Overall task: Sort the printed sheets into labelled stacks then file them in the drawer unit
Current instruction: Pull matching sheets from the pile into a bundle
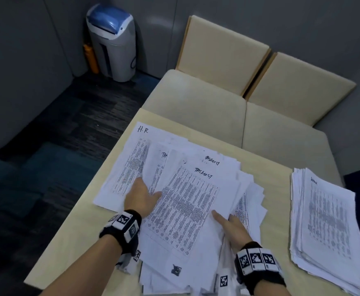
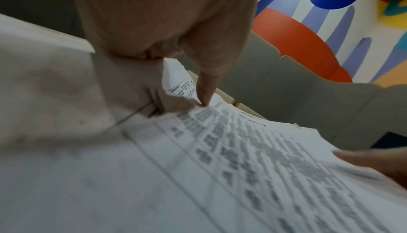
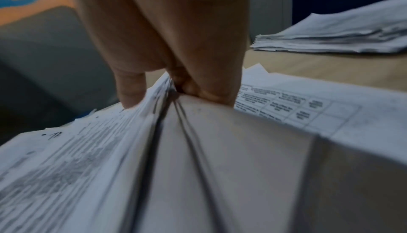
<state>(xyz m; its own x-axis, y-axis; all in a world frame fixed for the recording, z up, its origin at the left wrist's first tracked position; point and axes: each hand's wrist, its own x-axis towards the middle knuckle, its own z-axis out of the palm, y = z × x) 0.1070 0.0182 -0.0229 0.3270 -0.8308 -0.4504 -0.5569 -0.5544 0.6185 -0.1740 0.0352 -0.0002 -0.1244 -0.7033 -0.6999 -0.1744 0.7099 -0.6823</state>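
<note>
A loose pile of printed sheets (image 1: 247, 189) lies spread across the middle of the table (image 1: 74, 242). Its top sheet (image 1: 187, 201) is hand-labelled "TASK LIST". My left hand (image 1: 142, 195) grips the left edge of the upper sheets, thumb on top and fingers tucked underneath. My right hand (image 1: 230, 225) grips the lower right edge the same way. In the left wrist view my thumb (image 2: 203, 95) presses on the printed sheet (image 2: 242, 158). In the right wrist view my right hand (image 3: 171, 83) has its fingers pushed in among the sheets (image 3: 99, 149). A sheet labelled "H.R" (image 1: 127, 163) lies flat at the left.
A separate labelled stack (image 1: 324, 221) sits at the table's right edge, also seen as the stack (image 3: 341, 34) from the right wrist. Beige sofa seats (image 1: 196, 103) stand beyond the table. A grey and blue bin-like unit (image 1: 112, 41) stands in the far corner.
</note>
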